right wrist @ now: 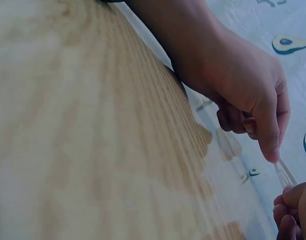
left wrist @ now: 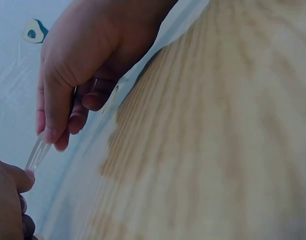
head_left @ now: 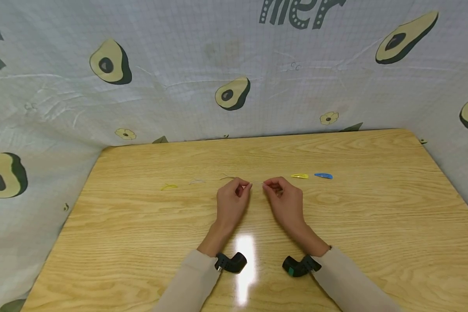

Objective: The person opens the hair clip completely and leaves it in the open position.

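Both grips (head_left: 232, 203) (head_left: 287, 203) pinch clip (left wrist: 38, 152), table edge (head_left: 257, 138) well beyond

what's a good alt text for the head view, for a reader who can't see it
A person's left hand and right hand pinch a small, barely visible pale hair clip between them over a wood-grain table. A yellow hair clip and a blue hair clip lie to the right, three slim pieces to the left, and an avocado-print cloth is behind.

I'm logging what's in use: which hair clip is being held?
The pale hair clip, pinched between the left hand and right hand; the others, including the blue clip and the yellow clip to the hands' right, lie on the table.
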Demonstrator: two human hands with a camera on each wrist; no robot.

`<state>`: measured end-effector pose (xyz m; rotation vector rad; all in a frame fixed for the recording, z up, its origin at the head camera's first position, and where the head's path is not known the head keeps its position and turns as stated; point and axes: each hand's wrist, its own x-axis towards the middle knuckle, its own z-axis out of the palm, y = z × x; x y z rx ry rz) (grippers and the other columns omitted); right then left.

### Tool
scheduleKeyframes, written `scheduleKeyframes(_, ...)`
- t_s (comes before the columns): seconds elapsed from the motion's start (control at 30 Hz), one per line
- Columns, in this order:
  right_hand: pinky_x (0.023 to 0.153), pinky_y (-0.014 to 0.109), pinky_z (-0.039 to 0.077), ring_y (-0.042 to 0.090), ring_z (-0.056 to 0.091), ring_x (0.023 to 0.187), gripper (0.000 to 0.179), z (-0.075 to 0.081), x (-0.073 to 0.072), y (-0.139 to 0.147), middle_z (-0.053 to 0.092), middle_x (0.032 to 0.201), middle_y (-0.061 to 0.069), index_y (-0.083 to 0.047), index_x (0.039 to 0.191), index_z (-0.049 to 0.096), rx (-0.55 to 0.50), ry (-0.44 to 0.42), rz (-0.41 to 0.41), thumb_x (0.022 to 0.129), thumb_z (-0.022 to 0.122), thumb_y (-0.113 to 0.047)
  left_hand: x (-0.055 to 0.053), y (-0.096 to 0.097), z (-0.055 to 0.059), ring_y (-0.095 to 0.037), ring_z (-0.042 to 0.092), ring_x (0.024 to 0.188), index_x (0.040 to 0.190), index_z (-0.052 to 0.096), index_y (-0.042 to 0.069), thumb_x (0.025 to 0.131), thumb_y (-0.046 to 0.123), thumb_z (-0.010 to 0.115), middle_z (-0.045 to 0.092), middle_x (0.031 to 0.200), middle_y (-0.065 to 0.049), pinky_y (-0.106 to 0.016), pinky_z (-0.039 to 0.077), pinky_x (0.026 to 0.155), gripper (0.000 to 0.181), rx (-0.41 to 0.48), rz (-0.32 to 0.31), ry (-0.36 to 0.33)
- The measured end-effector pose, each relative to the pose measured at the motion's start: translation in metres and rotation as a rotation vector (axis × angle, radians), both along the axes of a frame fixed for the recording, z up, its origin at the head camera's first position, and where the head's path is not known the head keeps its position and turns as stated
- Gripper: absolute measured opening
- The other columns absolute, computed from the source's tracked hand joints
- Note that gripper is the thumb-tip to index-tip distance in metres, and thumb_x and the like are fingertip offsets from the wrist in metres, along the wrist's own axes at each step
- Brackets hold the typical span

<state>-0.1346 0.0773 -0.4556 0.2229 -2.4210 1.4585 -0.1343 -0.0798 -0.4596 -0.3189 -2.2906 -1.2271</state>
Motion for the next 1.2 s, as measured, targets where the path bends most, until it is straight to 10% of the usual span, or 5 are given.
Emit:
scheduleKeyframes(0.5,0.055,0.023,0.046,0.015,0.063,0.064,0.008,-0.001,-0.02,0.002,0.069,0.076,0.005,-0.005,0.09,0.07,0.011,0.042,-0.092,0.086,0.073,-0.012,-0.022,0.012,0.001,-0.005,0.035,0.044,0.081,0.071,0.004,0.085,0.01,0.072,0.043,0.051,0.003,-0.021,0.03,0.043,0.007,-0.124,0.057,-0.042)
scheduleKeyframes(1.2,0.057,0.032,0.044,0.019,0.057,0.064,0.006,0.0,-0.031,0.0,0.062,0.076,0.008,-0.004,0.089,0.073,0.096,-0.06,-0.128,0.088,0.07,-0.009,-0.03,0.017,0.001,-0.014,0.06,0.051,0.082,0.073,0.006,0.087,0.01,0.07,0.065,0.063,-0.001,-0.03,0.047,0.047,0.008,-0.35,0.127,-0.1)
